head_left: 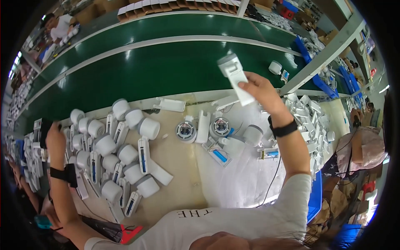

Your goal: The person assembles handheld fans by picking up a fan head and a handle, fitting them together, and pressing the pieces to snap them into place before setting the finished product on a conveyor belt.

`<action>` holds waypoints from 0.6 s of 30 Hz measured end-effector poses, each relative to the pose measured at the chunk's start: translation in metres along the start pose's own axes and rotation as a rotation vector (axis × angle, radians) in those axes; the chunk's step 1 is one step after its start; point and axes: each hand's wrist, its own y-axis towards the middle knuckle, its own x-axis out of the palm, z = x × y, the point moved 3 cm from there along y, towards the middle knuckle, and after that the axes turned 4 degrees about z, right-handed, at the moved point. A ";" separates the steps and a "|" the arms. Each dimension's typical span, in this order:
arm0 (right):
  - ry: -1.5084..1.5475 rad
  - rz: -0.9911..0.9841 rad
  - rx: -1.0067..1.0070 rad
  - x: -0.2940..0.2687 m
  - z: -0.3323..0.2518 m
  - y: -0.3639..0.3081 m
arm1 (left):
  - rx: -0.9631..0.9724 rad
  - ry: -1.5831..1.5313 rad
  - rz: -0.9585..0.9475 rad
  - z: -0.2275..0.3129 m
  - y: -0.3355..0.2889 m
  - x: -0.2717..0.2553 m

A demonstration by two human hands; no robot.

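Right hand [262, 91] is closed on the handle of a white device [236, 79], raised at the far edge of the counter [179, 166] against the green belt [166, 62]; left hand [55, 139] is well apart at the left edge, beside a black object [41, 128], its grip impossible to tell. Device lies just left of the right hand, clearly the nearer, its long axis slanting from the round head, far and leftward, to the handle end, near and rightward. Outward, white units [105, 144] crowd the counter's left part, and two open round housings [186, 131] lie toward its far edge.
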 end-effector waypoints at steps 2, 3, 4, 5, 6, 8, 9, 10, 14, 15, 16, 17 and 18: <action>0.107 -0.156 -0.072 0.046 -0.041 -0.035 | 0.168 -0.933 -0.182 0.081 -0.010 -0.040; -0.117 -0.168 -0.161 0.068 -0.058 -0.052 | -0.017 -1.326 -0.486 0.124 -0.027 -0.053; -0.338 -0.172 -0.259 0.091 -0.073 -0.069 | -0.040 -1.649 -0.646 0.168 -0.050 -0.060; -0.443 -0.165 -0.464 0.117 -0.082 -0.085 | -0.066 -1.735 -0.731 0.202 -0.072 -0.072; -0.555 -0.147 -0.671 0.140 -0.088 -0.102 | -0.199 -1.786 -0.821 0.220 -0.085 -0.075; -0.743 -0.057 -0.850 0.190 -0.089 -0.133 | -0.391 -1.845 -0.876 0.242 -0.102 -0.081; -0.701 -0.087 -0.903 0.200 -0.087 -0.145 | -0.303 -1.866 -0.795 0.241 -0.109 -0.075; -0.774 -0.062 -0.782 0.205 -0.080 -0.151 | -0.303 -1.848 -0.740 0.246 -0.113 -0.065; -0.539 -0.324 -0.881 0.178 -0.103 -0.167 | -0.265 -1.664 -0.750 0.216 -0.099 -0.056; -0.528 -0.394 -0.857 0.166 -0.107 -0.171 | -0.323 -1.733 -0.667 0.187 -0.093 -0.062; -0.552 -0.365 -0.801 0.150 -0.104 -0.173 | -0.440 -1.650 -0.549 0.154 -0.085 -0.068; -0.573 -0.337 -0.748 0.134 -0.096 -0.172 | -0.381 -1.665 -0.315 0.114 -0.077 -0.065; -0.563 -0.256 -0.706 0.115 -0.084 -0.169 | -0.352 -1.368 -0.116 0.071 -0.065 -0.062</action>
